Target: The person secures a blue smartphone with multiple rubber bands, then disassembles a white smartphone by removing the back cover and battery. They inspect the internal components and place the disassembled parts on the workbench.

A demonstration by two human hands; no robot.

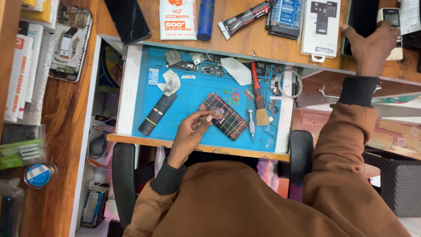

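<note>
A wooden desk [272,46] is seen from above, with a pull-out shelf below its edge carrying a blue repair mat [193,94]. On the mat an opened smartphone [223,116] is laid at a slant, its back removed so that a grid of coloured lines and inner parts shows; the disassembly is judged to be well under way, with reassembly left to do. The left hand [190,131] is rested at the phone's lower left end, its fingers drawn together as if something small were pinched against the phone, though what, if anything, is held cannot be told. The right hand [370,46] is stretched well away to the far right of the desk and laid flat, fingers spread, over a small keypad phone [394,26], not clamped on it. A black remote-shaped handset [157,114] lies left of the smartphone, a red-handled brush [258,98] just right of it, and a small screwdriver [251,125] beside the brush. Coloured rubber bands [234,95], a white cloth [170,82] and loose parts are scattered along the mat's top.
</note>
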